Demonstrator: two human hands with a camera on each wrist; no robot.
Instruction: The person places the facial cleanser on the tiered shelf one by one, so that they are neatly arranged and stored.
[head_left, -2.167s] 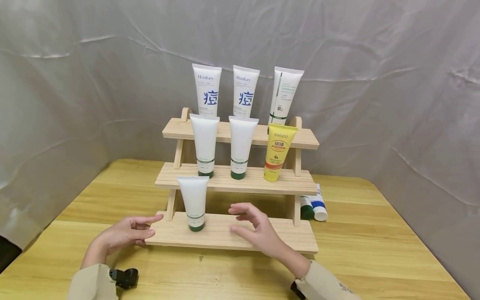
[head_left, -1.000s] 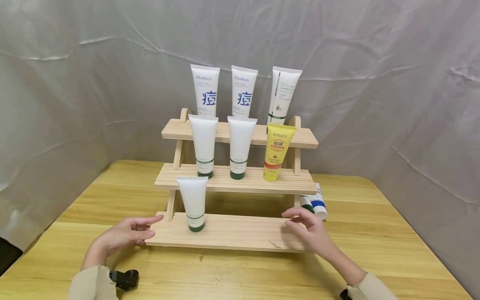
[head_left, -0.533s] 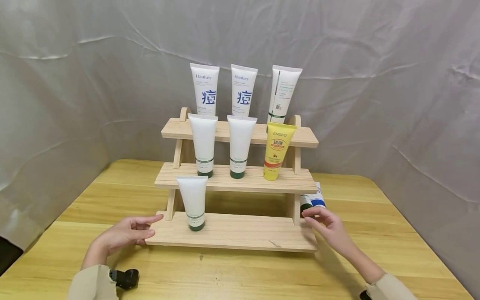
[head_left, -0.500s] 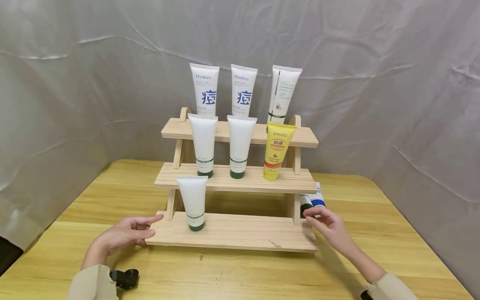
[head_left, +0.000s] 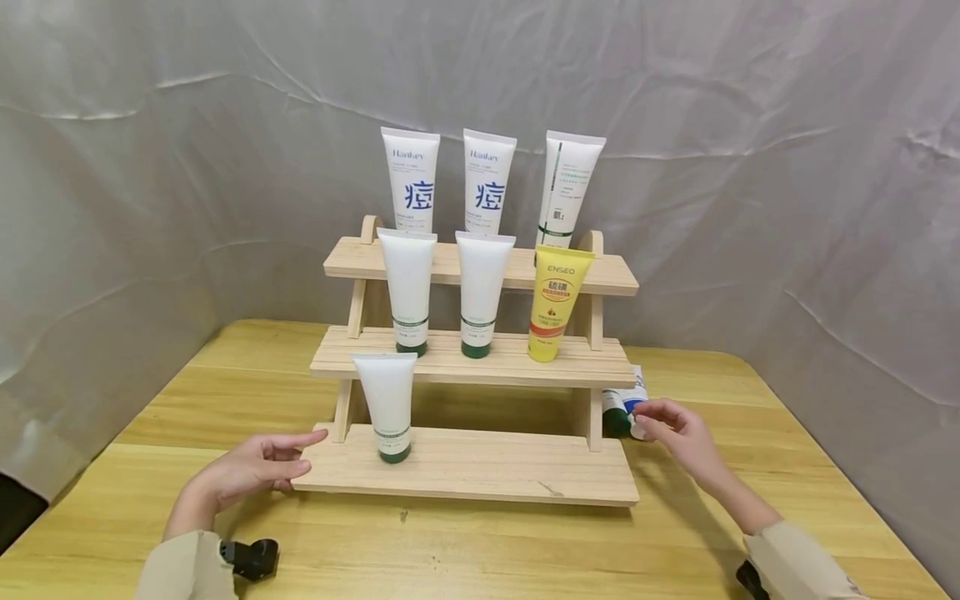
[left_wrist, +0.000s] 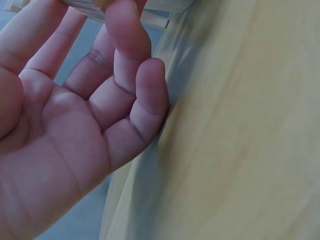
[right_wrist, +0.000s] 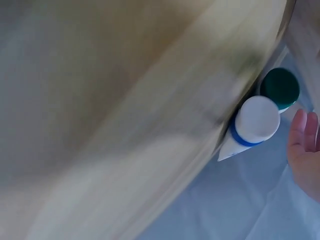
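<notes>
My left hand (head_left: 243, 471) holds the left end of the bottom step of a three-tier wooden display stand (head_left: 480, 467). The left wrist view shows its fingers (left_wrist: 127, 37) bent at a wooden edge. At the stand's right side, my right hand (head_left: 682, 437) reaches to a white tube with a blue band (head_left: 639, 385), lying on the table. Its fingertips overlap the white cap in the head view; the right wrist view shows them apart from the cap (right_wrist: 257, 119). A dark-green-capped tube (head_left: 617, 419) lies beside it. One white tube (head_left: 390, 408) stands on the bottom step.
The middle step bears two white tubes, one (head_left: 408, 287) at left and one (head_left: 480, 292) central, plus a yellow tube (head_left: 557, 304). Three white tubes, including a left one (head_left: 411, 179), stand on top. Grey cloth (head_left: 750, 208) hangs around the wooden table (head_left: 720, 392).
My right hand has moved right from above the bottom step, past the stand's end, to the tubes lying on the table. The left hand has stayed at the stand's left end.
</notes>
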